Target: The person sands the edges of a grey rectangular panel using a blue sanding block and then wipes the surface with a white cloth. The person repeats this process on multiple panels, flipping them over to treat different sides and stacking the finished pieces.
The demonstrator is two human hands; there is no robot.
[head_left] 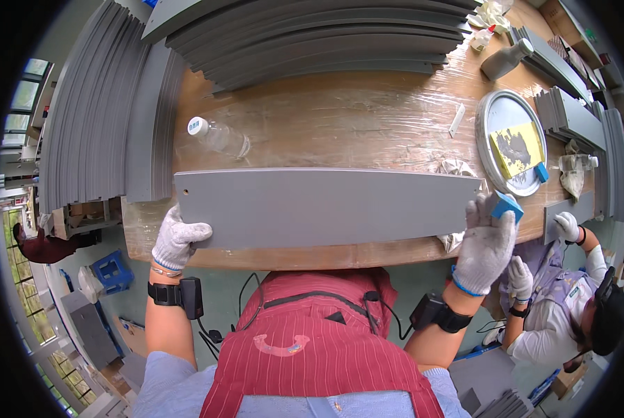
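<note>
A long flat grey board point(326, 209) with a small hole near its left end lies across the front of the table. My left hand point(178, 238), in a white knit glove, is closed on the board's lower left corner, thumb on top. My right hand point(486, 244), gloved too, is at the board's right end with a small blue block point(507, 207) held at its fingertips. The block's underside is hidden. Just beyond sits a round pale lid point(490, 171) bearing a yellow sheet point(515, 150) smeared with grey paste and another blue piece point(541, 172).
A clear plastic bottle point(218, 137) lies on the film-covered table point(340, 125). Grey boards are stacked at the back point(319, 42) and left point(92, 104). A crumpled white cloth point(453, 240) is partly under the board. At right, a co-worker point(556, 306) in gloves handles another board.
</note>
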